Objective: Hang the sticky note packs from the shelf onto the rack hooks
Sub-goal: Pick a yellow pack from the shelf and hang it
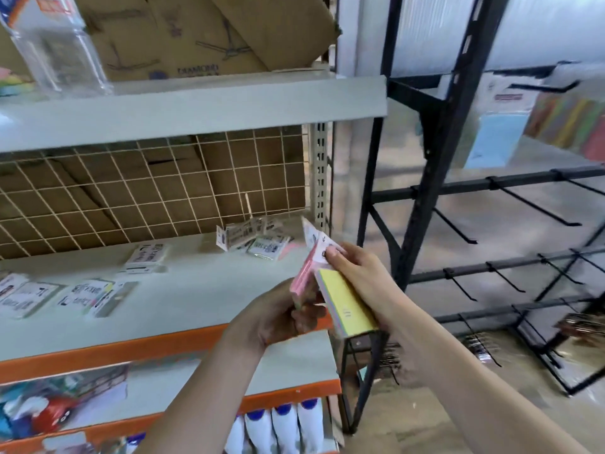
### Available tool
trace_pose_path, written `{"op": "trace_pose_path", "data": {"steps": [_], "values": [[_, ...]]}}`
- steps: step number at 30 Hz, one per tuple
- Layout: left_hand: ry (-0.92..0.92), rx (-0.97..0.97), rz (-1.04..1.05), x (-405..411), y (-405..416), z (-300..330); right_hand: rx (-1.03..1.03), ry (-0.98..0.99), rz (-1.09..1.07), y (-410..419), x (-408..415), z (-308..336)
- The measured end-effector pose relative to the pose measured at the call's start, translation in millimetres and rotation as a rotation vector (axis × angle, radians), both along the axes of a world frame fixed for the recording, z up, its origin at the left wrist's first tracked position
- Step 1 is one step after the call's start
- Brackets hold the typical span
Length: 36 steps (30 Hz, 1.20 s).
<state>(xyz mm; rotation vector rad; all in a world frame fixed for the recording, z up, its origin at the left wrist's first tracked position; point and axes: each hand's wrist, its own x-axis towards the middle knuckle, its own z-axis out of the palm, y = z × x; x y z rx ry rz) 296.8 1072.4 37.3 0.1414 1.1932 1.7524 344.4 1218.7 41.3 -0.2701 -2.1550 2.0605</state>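
Right hand [352, 273] clamps a yellow-topped sticky note pack [347, 304], thumb across its header card and fingers curled beneath, while the left hand [281, 314] at its eight o'clock pinches a pink pack [306, 273] by the lower end. Both packs sit just off the shelf's front corner, touching or nearly so — probably gathered together so several can go over in one trip.

Going down in size: the grey shelf [183, 306] fills the nine o'clock side, the black rack [435, 158] the three o'clock side, its bare hooks [530, 204] jutting forward. More packs [255, 240] lie loose on the shelf toward eleven o'clock.

Each held pack's long axis runs from five o'clock up to eleven, header end uppermost — a sensible carry, I judge, since the hang hole leads toward a hook.
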Motion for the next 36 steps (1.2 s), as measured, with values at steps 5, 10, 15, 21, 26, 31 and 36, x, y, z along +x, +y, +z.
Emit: {"op": "trace_pose_path", "data": {"steps": [5,10,15,21,26,31,36], "values": [[0.217,-0.155,-0.11,31.1,33.1,1.9,-0.026,-0.054,0.07,33.7,36.4,9.4],[0.472,-0.121,0.038,51.1,57.9,0.1,-0.024,0.053,-0.105,60.4,63.3,18.7],[0.518,-0.04,0.061,68.8,75.7,26.9,0.016,0.218,-0.223,77.7,82.6,31.2],[0.768,0.046,0.066,81.0,112.0,53.5,0.084,0.32,-0.381,105.1,103.5,48.6],[0.66,0.122,0.062,80.8,146.0,53.8,0.177,0.287,-0.547,133.6,115.4,58.1],[0.618,0.181,0.004,79.6,180.4,49.4,0.231,0.267,-0.65,155.8,131.4,60.2],[0.625,0.194,-0.018,80.1,211.5,47.8,0.151,0.252,-0.777,191.6,152.5,51.8]]}}
